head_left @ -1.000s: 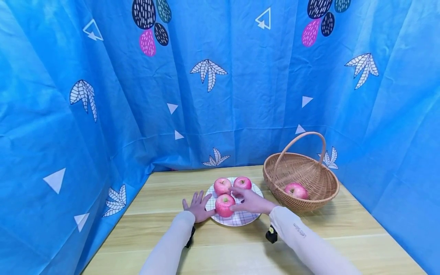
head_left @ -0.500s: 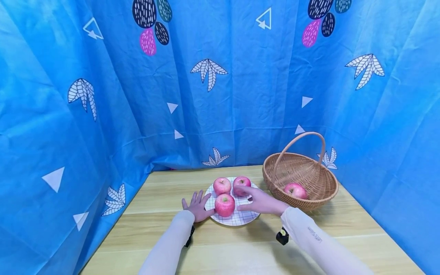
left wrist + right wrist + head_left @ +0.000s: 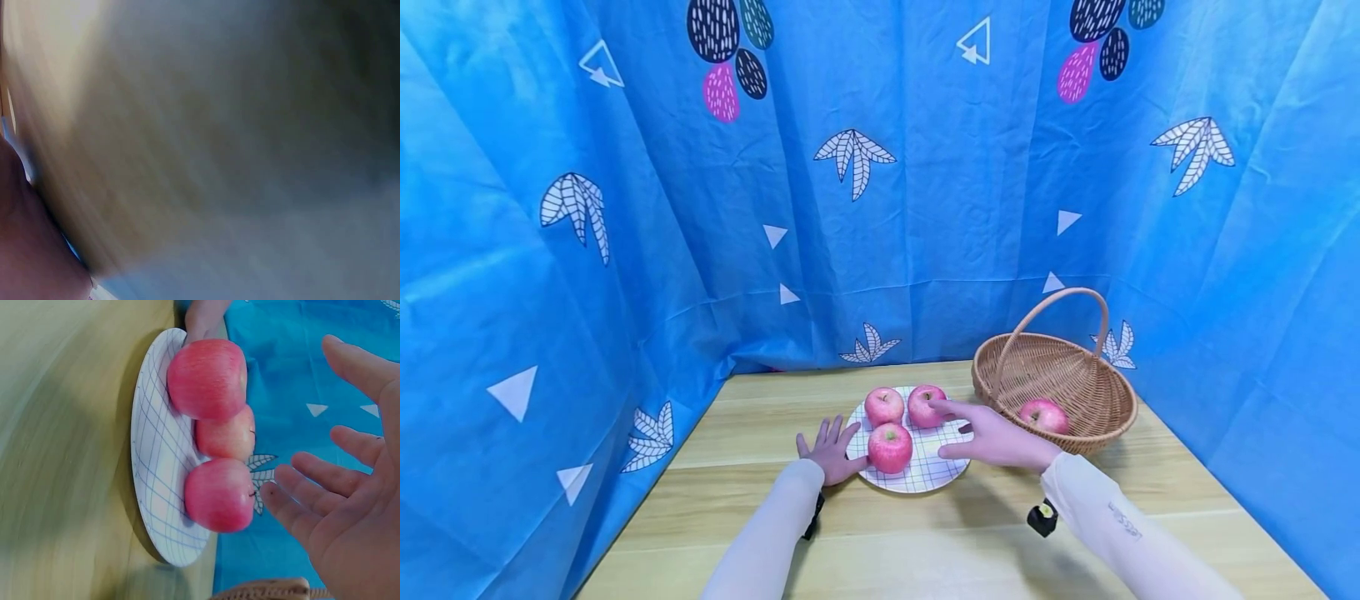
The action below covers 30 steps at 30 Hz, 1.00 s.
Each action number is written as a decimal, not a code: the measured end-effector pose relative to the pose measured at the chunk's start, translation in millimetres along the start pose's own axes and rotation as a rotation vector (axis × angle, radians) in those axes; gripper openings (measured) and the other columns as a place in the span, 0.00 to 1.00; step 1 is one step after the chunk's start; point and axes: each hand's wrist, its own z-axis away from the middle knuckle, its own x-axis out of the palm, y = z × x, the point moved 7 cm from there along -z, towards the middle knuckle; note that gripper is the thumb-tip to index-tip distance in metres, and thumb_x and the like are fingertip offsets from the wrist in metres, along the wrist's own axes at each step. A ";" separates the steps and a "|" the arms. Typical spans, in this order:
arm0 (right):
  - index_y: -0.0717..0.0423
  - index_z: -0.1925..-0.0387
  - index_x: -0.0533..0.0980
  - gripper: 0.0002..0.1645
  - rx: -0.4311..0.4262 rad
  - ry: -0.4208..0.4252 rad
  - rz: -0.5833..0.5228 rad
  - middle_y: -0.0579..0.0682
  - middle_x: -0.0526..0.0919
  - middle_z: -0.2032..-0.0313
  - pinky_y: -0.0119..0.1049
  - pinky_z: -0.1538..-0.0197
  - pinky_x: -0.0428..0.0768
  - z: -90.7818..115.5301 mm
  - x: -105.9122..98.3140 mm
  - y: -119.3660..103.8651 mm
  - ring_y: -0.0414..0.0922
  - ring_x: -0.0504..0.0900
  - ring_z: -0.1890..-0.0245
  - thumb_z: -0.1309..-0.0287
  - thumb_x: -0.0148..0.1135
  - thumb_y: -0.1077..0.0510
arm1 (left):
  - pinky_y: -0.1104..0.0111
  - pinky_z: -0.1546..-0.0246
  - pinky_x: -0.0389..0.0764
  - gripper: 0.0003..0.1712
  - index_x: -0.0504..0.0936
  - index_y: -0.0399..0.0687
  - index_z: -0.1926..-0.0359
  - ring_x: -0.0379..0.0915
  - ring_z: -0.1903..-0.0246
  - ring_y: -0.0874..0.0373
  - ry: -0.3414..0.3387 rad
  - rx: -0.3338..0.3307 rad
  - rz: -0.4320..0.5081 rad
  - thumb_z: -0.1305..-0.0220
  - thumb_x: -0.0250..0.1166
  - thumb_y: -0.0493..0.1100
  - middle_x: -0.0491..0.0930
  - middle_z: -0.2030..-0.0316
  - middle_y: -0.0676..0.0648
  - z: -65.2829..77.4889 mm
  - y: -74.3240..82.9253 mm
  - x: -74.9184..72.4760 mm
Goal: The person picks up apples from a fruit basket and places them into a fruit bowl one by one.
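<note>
Three pink-red apples sit on a white checked plate [image 3: 938, 468]: a front apple [image 3: 890, 448], a back left apple [image 3: 883, 407] and a back right apple [image 3: 921, 407]. My left hand [image 3: 831, 457] lies with fingers spread at the plate's left edge, its thumb by the front apple. Above the plate's right side is my right hand [image 3: 1000, 437], fingers extended and apart, holding nothing. In the right wrist view a gap separates that hand [image 3: 353, 500] from the apples. The left wrist view shows mostly a blurred surface.
To the right stands a wicker basket [image 3: 1075, 379] with a tall arched handle [image 3: 1051, 298]. One apple [image 3: 1043, 415] lies inside it. Blue patterned cloth [image 3: 925, 208] hangs behind and at both sides of the wooden table [image 3: 917, 550].
My right hand has let go of the front apple and moved right, away from it. The left hand and the apples stay where they were.
</note>
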 end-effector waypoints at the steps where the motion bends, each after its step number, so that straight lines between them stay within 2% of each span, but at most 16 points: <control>1: 0.44 0.24 0.62 0.49 0.002 0.002 -0.013 0.49 0.71 0.29 0.54 0.31 0.70 2.3 -2.0 0.1 0.53 0.71 0.31 0.42 0.71 0.40 | 0.27 0.33 0.30 0.56 0.51 0.74 0.21 0.31 0.20 0.43 0.001 0.000 0.000 0.48 0.46 0.88 0.42 0.19 0.48 0.1 0.1 -0.1; 3: 0.40 0.25 0.63 0.47 0.017 0.007 -0.028 0.47 0.71 0.29 0.52 0.33 0.74 6.7 -6.2 1.1 0.51 0.73 0.32 0.42 0.72 0.41 | 0.27 0.33 0.30 0.56 0.51 0.74 0.22 0.31 0.20 0.43 0.004 0.001 0.003 0.48 0.47 0.88 0.42 0.19 0.47 0.2 0.5 -0.6; 6: 0.41 0.26 0.64 0.45 0.022 0.013 -0.061 0.49 0.71 0.30 0.48 0.38 0.78 12.8 -11.8 2.5 0.50 0.75 0.35 0.42 0.72 0.43 | 0.27 0.33 0.29 0.56 0.52 0.73 0.22 0.31 0.20 0.43 0.006 0.002 0.008 0.48 0.47 0.88 0.43 0.19 0.47 0.5 0.8 -1.0; 11: 0.46 0.26 0.64 0.45 0.015 0.031 -0.075 0.53 0.72 0.32 0.41 0.39 0.79 20.9 -21.9 4.9 0.52 0.76 0.37 0.41 0.71 0.43 | 0.26 0.33 0.28 0.56 0.52 0.73 0.22 0.31 0.20 0.43 -0.003 -0.002 0.019 0.48 0.48 0.88 0.42 0.19 0.47 1.7 0.9 -1.7; 16: 0.52 0.27 0.65 0.44 -0.015 0.049 -0.063 0.52 0.75 0.33 0.51 0.36 0.76 29.7 -33.9 3.8 0.54 0.75 0.35 0.40 0.71 0.43 | 0.26 0.34 0.28 0.56 0.52 0.73 0.22 0.30 0.20 0.43 -0.011 -0.004 0.026 0.48 0.49 0.87 0.42 0.19 0.47 4.0 1.9 -3.6; 20: 0.46 0.28 0.66 0.44 0.006 0.064 -0.058 0.47 0.74 0.32 0.58 0.34 0.72 37.7 -42.9 7.2 0.52 0.74 0.33 0.42 0.71 0.39 | 0.26 0.34 0.28 0.56 0.52 0.73 0.22 0.30 0.20 0.43 -0.016 0.001 0.034 0.48 0.49 0.87 0.42 0.19 0.47 4.7 3.1 -4.6; 24: 0.40 0.29 0.67 0.43 0.021 0.082 -0.039 0.43 0.74 0.33 0.57 0.34 0.73 42.9 -50.2 10.8 0.50 0.75 0.35 0.43 0.70 0.36 | 0.26 0.34 0.28 0.56 0.52 0.73 0.22 0.30 0.20 0.43 -0.014 0.002 0.036 0.48 0.49 0.87 0.42 0.19 0.47 3.9 2.7 -4.7; 30: 0.47 0.29 0.68 0.42 0.017 0.109 -0.036 0.51 0.76 0.35 0.58 0.35 0.74 48.7 -61.1 13.9 0.57 0.75 0.35 0.41 0.70 0.40 | 0.27 0.33 0.27 0.56 0.52 0.74 0.22 0.29 0.20 0.43 -0.020 -0.004 0.034 0.47 0.50 0.87 0.41 0.19 0.48 2.8 2.2 -3.8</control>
